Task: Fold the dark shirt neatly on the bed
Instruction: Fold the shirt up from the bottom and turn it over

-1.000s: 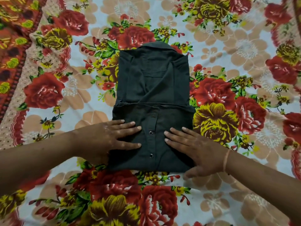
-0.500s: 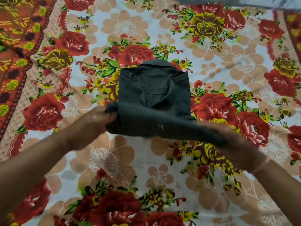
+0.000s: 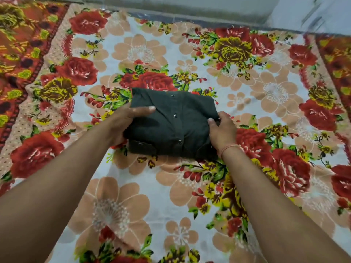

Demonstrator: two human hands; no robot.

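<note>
**Item:** dark shirt (image 3: 176, 126), folded to a compact rectangular bundle.

**Location:** middle of the bed, on the floral bedsheet (image 3: 152, 196), nearer the far edge than the near one.

**Orientation:** the long axis runs left to right, slightly skewed. The button placket (image 3: 175, 115) faces up and crosses the bundle from far to near, drifting right as it comes near. A buttoned flap shows at the near left corner (cuff or collar, cannot tell).

**Hands:**
- The left hand (image 3: 121, 124) clamps the left edge, thumb laid across the top and fingers hidden beneath.
- The right hand (image 3: 222, 131) has thumb and fingers curled onto the right edge, pinching the layers. It wears a thread band (image 3: 228, 147) at the wrist.

**Handling, as judged:**
- The shirt is light, soft and limp, with no stiffness of its own.
- The stacked layers would likely slide or sag open if it were lifted by one side or by the top layer alone.
- Best hold: both short ends at once, with fingers under the whole stack and thumbs pressing from above.
- The buttons are the only hard points, and there is little risk of breakage.

**Condition:** the fold appears nearly complete, with slight creasing near the right edge.
</note>
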